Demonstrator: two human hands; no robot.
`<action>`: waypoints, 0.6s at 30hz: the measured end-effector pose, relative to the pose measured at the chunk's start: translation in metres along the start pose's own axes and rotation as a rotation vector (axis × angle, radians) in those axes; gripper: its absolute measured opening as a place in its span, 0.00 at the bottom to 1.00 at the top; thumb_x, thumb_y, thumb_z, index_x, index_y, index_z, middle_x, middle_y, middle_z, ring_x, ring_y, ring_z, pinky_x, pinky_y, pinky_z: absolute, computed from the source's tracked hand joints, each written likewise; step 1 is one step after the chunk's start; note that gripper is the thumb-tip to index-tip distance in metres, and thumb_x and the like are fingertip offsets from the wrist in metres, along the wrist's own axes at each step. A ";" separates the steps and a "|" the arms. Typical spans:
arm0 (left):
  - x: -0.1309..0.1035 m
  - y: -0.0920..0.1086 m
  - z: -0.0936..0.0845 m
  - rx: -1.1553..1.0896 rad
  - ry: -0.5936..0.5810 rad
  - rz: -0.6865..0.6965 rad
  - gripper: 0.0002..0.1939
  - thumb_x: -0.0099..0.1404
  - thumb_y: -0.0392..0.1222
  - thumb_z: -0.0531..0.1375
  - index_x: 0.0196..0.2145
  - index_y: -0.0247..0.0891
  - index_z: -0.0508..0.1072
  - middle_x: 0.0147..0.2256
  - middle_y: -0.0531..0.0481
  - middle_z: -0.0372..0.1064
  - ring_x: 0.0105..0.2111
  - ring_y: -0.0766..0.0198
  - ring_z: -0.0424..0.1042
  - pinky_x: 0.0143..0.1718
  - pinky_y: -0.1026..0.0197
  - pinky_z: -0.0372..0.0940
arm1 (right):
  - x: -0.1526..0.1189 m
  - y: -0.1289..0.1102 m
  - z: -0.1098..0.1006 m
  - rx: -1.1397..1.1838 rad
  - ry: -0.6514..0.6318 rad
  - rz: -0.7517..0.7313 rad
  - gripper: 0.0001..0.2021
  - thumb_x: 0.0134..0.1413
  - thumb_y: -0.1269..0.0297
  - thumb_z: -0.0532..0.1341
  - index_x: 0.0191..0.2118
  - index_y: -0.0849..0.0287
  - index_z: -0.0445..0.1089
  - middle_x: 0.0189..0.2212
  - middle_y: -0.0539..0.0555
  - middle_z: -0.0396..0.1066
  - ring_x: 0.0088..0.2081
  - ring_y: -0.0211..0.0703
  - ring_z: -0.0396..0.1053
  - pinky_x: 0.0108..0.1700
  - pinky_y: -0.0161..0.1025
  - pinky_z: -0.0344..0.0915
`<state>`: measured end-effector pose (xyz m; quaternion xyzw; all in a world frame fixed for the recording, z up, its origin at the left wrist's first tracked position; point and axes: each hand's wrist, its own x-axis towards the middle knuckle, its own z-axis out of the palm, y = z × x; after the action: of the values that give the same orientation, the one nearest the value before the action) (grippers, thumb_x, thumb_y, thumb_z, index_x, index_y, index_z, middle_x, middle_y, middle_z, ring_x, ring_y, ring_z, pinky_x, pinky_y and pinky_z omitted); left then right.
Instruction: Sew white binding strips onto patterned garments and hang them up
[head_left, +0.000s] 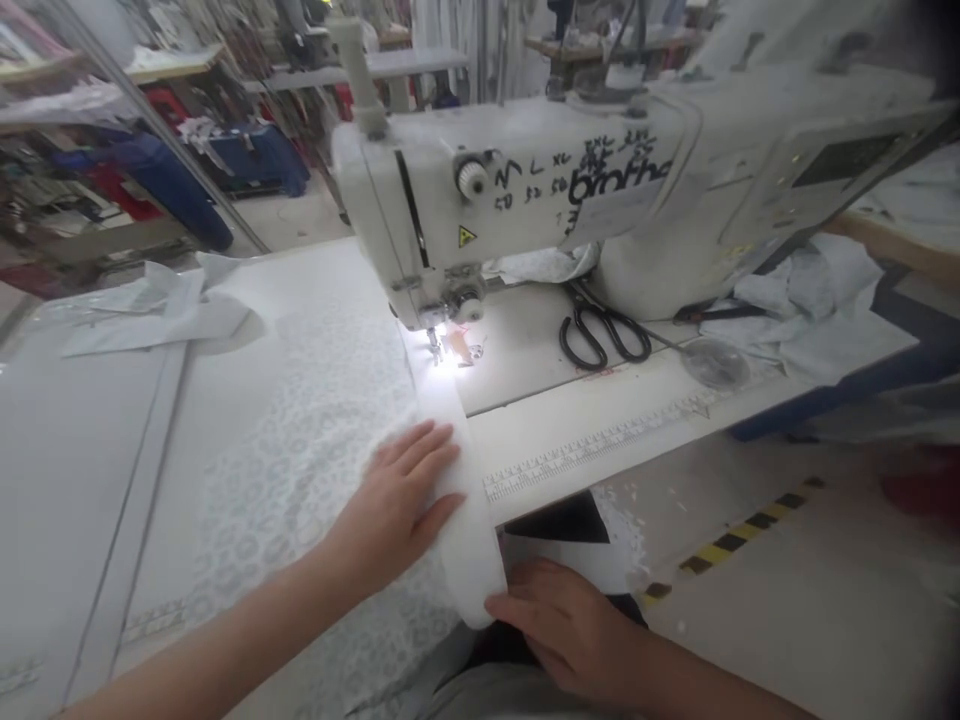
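Observation:
A white sewing machine [525, 190] stands over the table, its lamp lighting the presser foot [435, 345]. Pale leopard-print fabric [300, 450] lies to the left of the needle, with a plain white folded strip [472, 530] along its right edge, running from under the foot toward me. My left hand [412, 485] rests flat on the fabric and strip, fingers stretched toward the foot. At the table's front edge my right hand [559, 615] pinches the near end of the strip between thumb and fingers.
Black-handled scissors [604, 335] lie beside the machine's base. A ruler tape [600, 445] runs along the table's front edge. Crumpled white fabric [802, 305] sits at the right, loose white pieces [165, 315] at the far left. Striped floor tape [735, 540] is below.

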<state>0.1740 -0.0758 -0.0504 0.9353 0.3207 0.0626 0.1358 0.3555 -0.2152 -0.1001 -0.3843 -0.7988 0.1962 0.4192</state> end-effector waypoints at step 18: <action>0.030 -0.043 -0.015 0.005 0.030 0.021 0.21 0.65 0.49 0.51 0.53 0.39 0.60 0.59 0.45 0.55 0.60 0.52 0.48 0.57 0.43 0.51 | 0.075 0.022 -0.020 0.039 -0.061 0.082 0.11 0.58 0.76 0.51 0.30 0.59 0.67 0.29 0.53 0.68 0.33 0.41 0.63 0.35 0.38 0.63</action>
<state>0.1695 -0.0217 -0.0480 0.9379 0.3129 0.0772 0.1281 0.3556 -0.1433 -0.0633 -0.4022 -0.7909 0.2403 0.3938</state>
